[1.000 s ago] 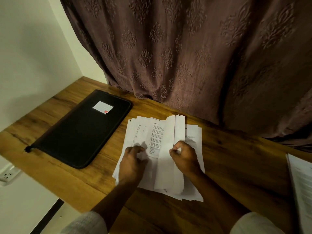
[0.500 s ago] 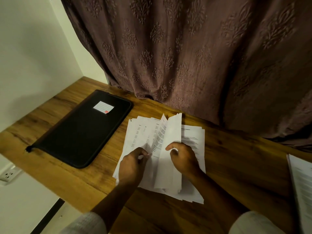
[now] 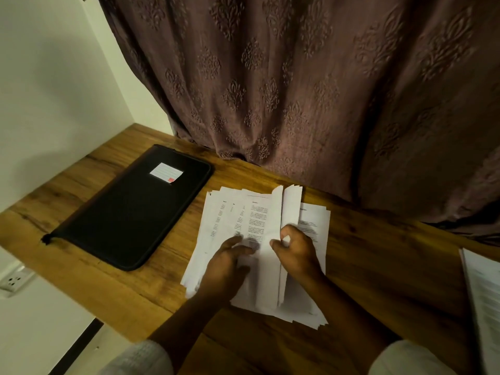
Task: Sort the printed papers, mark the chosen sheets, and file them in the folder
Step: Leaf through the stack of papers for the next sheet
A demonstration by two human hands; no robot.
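Papers [image 3: 244, 212] under left hand [image 3: 224, 266], right hand [image 3: 297, 253]

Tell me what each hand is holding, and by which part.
The right hand pinches the lifted sheets midway along their raised edge. The left hand rests on the paper pile, gripping nothing.

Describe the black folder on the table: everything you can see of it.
The folder is black, rectangular with rounded corners, seemingly fabric or leatherette, with a raised border. A white lined label with a red mark sits near its far end; a small tab juts from its near left corner. It lies closed and flat on the wooden table, left of the papers. Nothing else touches it.
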